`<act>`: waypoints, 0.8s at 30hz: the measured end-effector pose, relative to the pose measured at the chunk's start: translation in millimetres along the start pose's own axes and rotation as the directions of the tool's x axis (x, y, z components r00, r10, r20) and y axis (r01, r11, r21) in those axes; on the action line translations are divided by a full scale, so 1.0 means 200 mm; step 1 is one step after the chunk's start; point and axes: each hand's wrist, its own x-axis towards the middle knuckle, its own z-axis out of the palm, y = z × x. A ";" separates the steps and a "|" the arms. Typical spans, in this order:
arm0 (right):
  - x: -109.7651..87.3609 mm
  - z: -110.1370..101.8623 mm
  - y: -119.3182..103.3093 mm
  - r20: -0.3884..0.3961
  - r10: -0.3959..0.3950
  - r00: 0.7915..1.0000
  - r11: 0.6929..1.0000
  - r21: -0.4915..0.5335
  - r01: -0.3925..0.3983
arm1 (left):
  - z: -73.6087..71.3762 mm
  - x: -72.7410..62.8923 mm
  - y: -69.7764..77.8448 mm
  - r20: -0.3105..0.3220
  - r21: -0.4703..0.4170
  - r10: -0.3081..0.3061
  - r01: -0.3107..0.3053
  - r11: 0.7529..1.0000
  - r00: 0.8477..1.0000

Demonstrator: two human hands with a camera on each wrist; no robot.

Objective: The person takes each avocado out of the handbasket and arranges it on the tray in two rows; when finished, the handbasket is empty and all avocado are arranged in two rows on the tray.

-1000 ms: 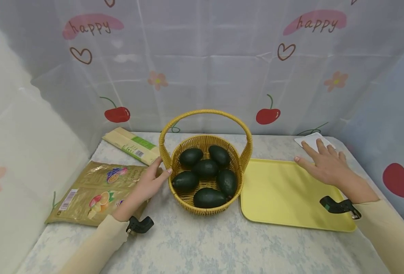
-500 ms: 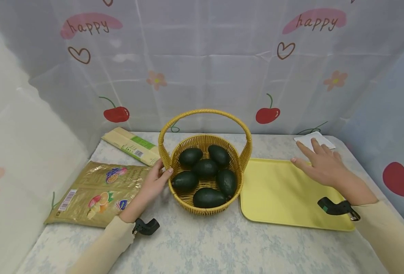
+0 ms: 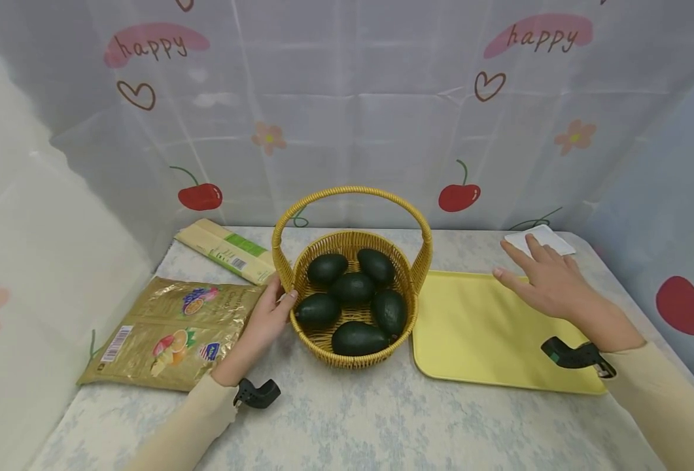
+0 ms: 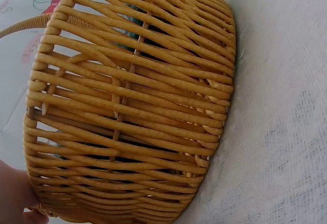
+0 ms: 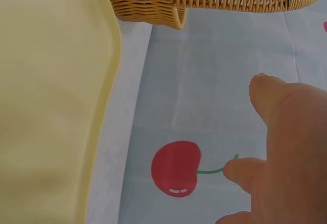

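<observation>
A yellow wicker basket [image 3: 352,361] with a tall arched handle stands upright mid-table in the head view. Several dark green avocados [image 3: 352,289] lie in it. My left hand [image 3: 269,320] grips the basket's left side by the foot of the handle, thumb at the rim; its other fingers are mostly hidden. Close up in the left wrist view, the woven basket wall [image 4: 133,101] fills the middle, the hand [image 4: 15,193] touching its rim. My right hand [image 3: 549,281] is held above the yellow tray [image 3: 464,333], fingers spread, holding nothing.
A gold candy bag [image 3: 170,333] lies left of the basket, with a cream and green packet [image 3: 225,250] behind it. At the back right corner is a small white flat item [image 3: 539,241], partly behind the right hand's fingers. A printed curtain [image 3: 352,131] hangs behind the table.
My left hand has come a little to the right, and its thumb now lies against the basket's rim. The right hand has drifted slightly left over the tray. The basket has stayed put.
</observation>
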 end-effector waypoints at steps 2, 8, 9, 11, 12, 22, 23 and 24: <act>0.00 0.00 0.00 -0.005 -0.010 1.000 1.000 0.001 0.010 | 0.00 0.00 0.00 -0.004 -0.006 -0.010 0.010 1.000 1.000; -0.01 -0.02 -0.04 -0.029 -0.066 0.997 0.997 0.033 0.067 | 0.00 -0.02 -0.01 -0.007 -0.026 -0.040 0.040 0.999 0.999; -0.01 -0.02 -0.06 -0.032 -0.078 0.996 0.996 0.044 0.079 | 0.00 -0.02 -0.01 -0.006 -0.025 -0.038 0.038 0.999 0.999; -0.02 -0.03 -0.08 -0.034 -0.099 0.994 0.993 0.063 0.101 | 0.00 -0.02 -0.02 -0.005 -0.025 -0.037 0.037 0.999 0.999; -0.03 -0.04 -0.10 -0.036 -0.108 0.994 0.991 0.069 0.110 | 0.00 -0.02 -0.02 -0.005 -0.025 -0.034 0.034 0.999 0.999; -0.08 -0.06 -0.21 -0.032 -0.172 0.985 0.978 0.111 0.174 | 0.00 -0.01 -0.02 -0.003 -0.022 -0.032 0.032 0.999 0.999; -0.08 -0.07 -0.22 -0.028 -0.174 0.984 0.978 0.114 0.176 | 0.00 -0.01 -0.02 -0.004 -0.020 -0.032 0.032 0.999 0.999; -0.09 -0.07 -0.23 -0.026 -0.178 0.984 0.977 0.115 0.180 | 0.00 -0.01 -0.02 -0.002 -0.015 -0.031 0.031 0.999 1.000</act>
